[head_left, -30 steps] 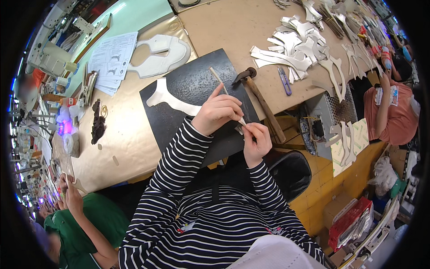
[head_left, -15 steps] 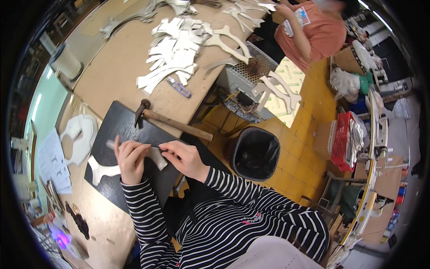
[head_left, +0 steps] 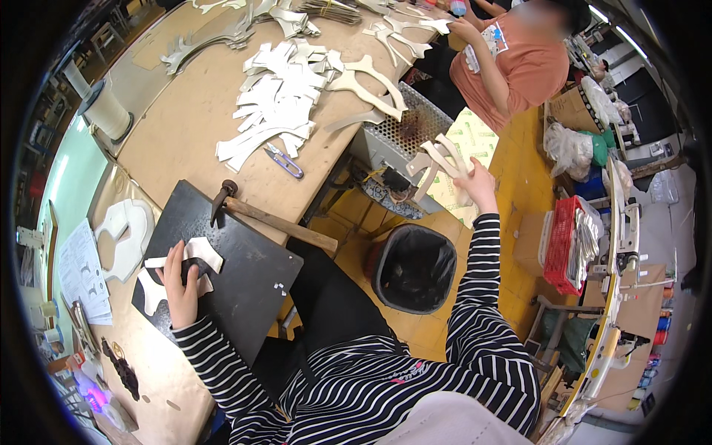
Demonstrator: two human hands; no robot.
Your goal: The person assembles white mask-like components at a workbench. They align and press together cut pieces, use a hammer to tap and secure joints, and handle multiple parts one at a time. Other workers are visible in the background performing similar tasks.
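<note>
My left hand (head_left: 180, 285) lies on a white cut piece (head_left: 199, 252) on the black board (head_left: 248, 285), fingers curled over its middle. A second white piece (head_left: 152, 293) lies under my wrist. My right hand (head_left: 477, 189) is stretched far to the right, off the table, with its fingers on a beige forked cut piece (head_left: 437, 159) among a few like it above a yellow-green sheet (head_left: 475, 137). A wooden-handled hammer (head_left: 271, 219) rests across the board's far edge.
A heap of white cut pieces (head_left: 274, 111) and blue snips (head_left: 284, 159) lie on the brown table. A black bin (head_left: 415, 267) stands below my right arm. A person in an orange shirt (head_left: 519, 67) works at the far right, near a red crate (head_left: 567, 245).
My right hand has left the board and swung out to the right to the beige pieces. My left hand stays on the board, now over the white piece. My view has turned.
</note>
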